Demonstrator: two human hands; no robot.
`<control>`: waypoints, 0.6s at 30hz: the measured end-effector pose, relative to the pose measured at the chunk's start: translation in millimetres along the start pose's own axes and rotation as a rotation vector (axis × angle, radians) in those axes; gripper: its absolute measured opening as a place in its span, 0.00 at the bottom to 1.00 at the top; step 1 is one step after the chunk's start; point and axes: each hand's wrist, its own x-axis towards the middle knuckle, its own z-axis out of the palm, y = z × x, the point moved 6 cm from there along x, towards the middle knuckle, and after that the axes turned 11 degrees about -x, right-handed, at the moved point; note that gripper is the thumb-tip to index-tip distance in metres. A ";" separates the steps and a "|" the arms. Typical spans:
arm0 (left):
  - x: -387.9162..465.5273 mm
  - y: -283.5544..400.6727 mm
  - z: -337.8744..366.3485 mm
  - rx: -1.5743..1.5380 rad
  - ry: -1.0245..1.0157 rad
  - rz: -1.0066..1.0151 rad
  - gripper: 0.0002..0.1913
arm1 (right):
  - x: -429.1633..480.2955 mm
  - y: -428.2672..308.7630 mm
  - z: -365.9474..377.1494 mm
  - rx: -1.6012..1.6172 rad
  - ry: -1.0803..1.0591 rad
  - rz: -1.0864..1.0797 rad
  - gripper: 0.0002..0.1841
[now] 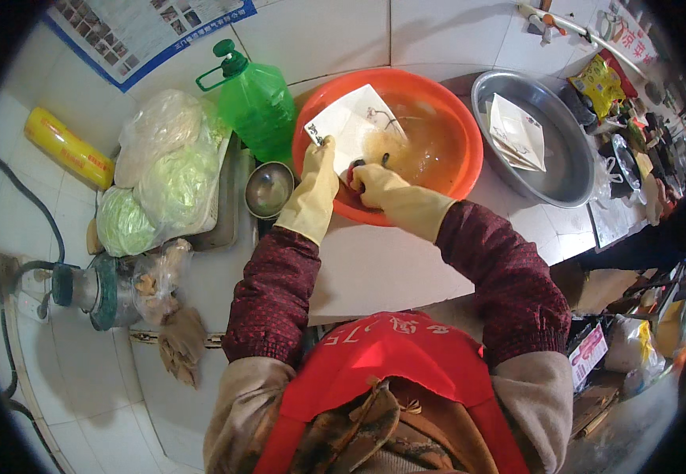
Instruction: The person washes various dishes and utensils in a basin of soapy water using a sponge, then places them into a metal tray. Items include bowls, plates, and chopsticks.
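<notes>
An orange plastic basin [474, 148] holds murky brownish water. My left hand [317, 172], in a pale yellow rubber glove, grips the near left corner of a square white plate [343, 118] with a painted flower design, tilted in the basin. My right hand [378, 183], gloved alike, is closed around a small dark and red item [354, 173], perhaps a scrubber, at the plate's lower edge; its kind is mostly hidden. Right of the basin stands a grey metal basin [583, 172] with several similar white plates [517, 133] stacked in it.
A metal bowl [269, 189] and a green plastic jug [260, 101] stand left of the orange basin. Farther left are bagged cabbages [180, 178] in a crate and a yellow roll [69, 148]. A glass jar [112, 290] stands nearer. Part of another person shows at far right.
</notes>
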 end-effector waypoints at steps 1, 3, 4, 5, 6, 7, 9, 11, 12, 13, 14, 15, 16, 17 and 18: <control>-3.8 1.5 1.9 -0.064 -0.028 -0.009 0.22 | 8.4 8.8 -0.1 -0.065 -0.064 0.015 0.15; -9.1 5.2 6.1 -0.198 -0.086 0.017 0.21 | 19.6 22.4 -10.1 -0.141 -0.077 -0.004 0.17; -10.8 5.9 8.7 -0.280 -0.126 0.023 0.21 | 19.3 33.7 -19.9 -0.133 -0.024 0.064 0.17; -12.3 6.7 11.4 -0.364 -0.161 0.045 0.21 | 20.1 41.0 -29.5 -0.133 0.024 0.146 0.16; -12.7 5.7 13.3 -0.429 -0.178 0.036 0.21 | 17.8 46.9 -43.7 0.011 0.147 0.210 0.14; -13.0 4.7 15.2 -0.420 -0.191 0.042 0.21 | 16.2 42.4 -55.1 0.057 0.249 0.162 0.11; -12.3 -2.2 17.0 -0.354 -0.153 -0.018 0.23 | 12.5 32.2 -75.1 0.135 0.421 0.111 0.09; -13.9 -1.8 26.2 -0.458 -0.263 0.007 0.27 | 15.9 1.3 -83.9 0.090 0.563 -0.104 0.09; -15.8 -0.5 29.7 -0.511 -0.328 0.029 0.28 | 18.3 -15.6 -80.3 0.153 0.592 -0.241 0.11; -19.2 1.7 33.9 -0.571 -0.413 0.058 0.30 | 19.1 -31.0 -79.6 0.224 0.647 -0.436 0.15; -18.1 -2.4 30.4 -0.597 -0.350 -0.007 0.31 | 26.5 -29.1 -77.8 0.234 0.660 -0.388 0.15; -19.7 -1.6 29.1 -0.537 -0.345 0.026 0.31 | 32.8 -28.2 -76.3 0.249 0.700 -0.398 0.16; -21.3 0.8 27.4 -0.488 -0.355 0.064 0.31 | 41.2 -23.9 -74.1 0.241 0.707 -0.388 0.16; -22.3 3.8 26.7 -0.444 -0.366 0.106 0.31 | 44.1 -12.1 -72.2 0.237 0.750 -0.352 0.15; -23.8 -1.9 24.1 -0.427 -0.324 0.018 0.31 | 55.8 1.0 -72.7 0.268 0.714 -0.311 0.14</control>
